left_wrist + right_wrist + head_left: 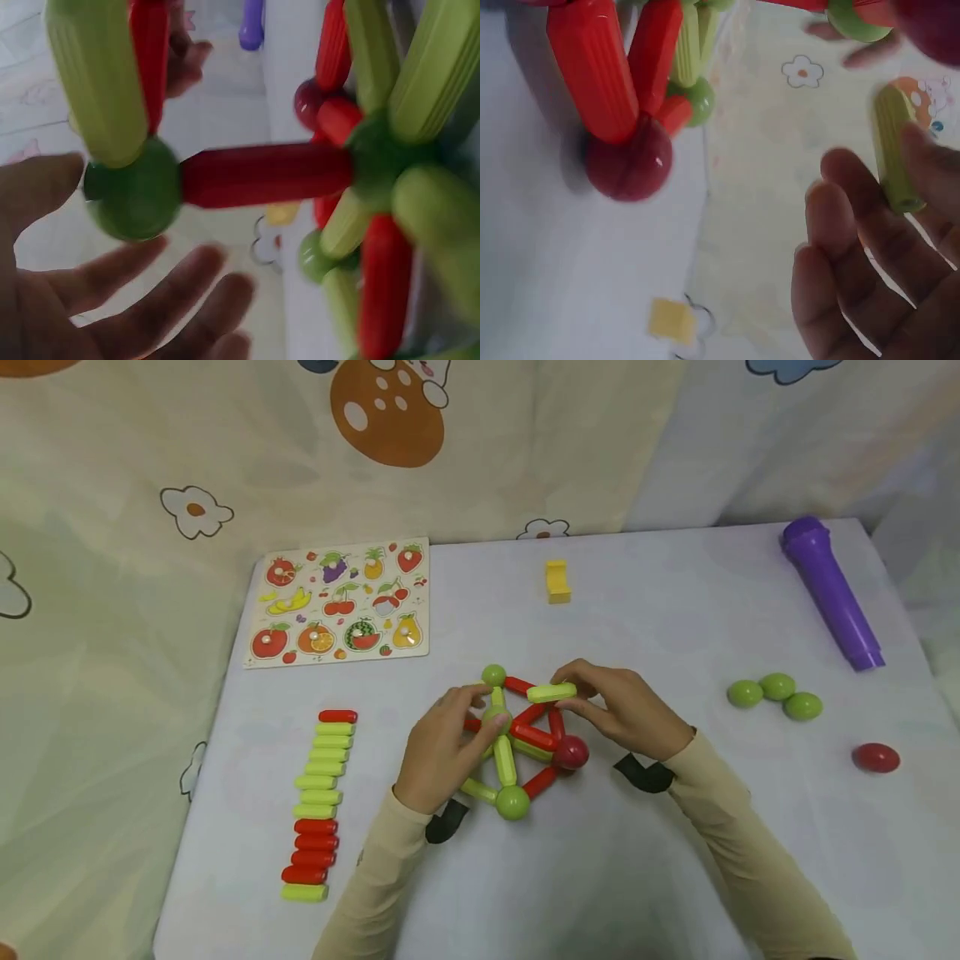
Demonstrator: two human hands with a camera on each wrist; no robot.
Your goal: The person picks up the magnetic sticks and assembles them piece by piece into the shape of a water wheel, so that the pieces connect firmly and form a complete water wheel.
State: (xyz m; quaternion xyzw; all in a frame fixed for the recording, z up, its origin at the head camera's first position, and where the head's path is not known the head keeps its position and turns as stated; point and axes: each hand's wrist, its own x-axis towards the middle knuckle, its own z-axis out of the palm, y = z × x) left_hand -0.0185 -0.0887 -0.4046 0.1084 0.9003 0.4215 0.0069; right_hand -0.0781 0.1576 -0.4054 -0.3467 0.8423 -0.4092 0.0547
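While my left hand [442,752] steadies the frame's [525,743] hub, fingers curled on it, my right hand [622,710] pinches a green rod [551,692]; I should seat it squarely.

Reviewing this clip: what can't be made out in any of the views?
- Head view: left hand covers the structure's left joints; its grip is unclear.
- Left wrist view: rods cut off by the edges, blurred.
- Right wrist view: right hand partly hides the green rod; the yellow block is blurred.
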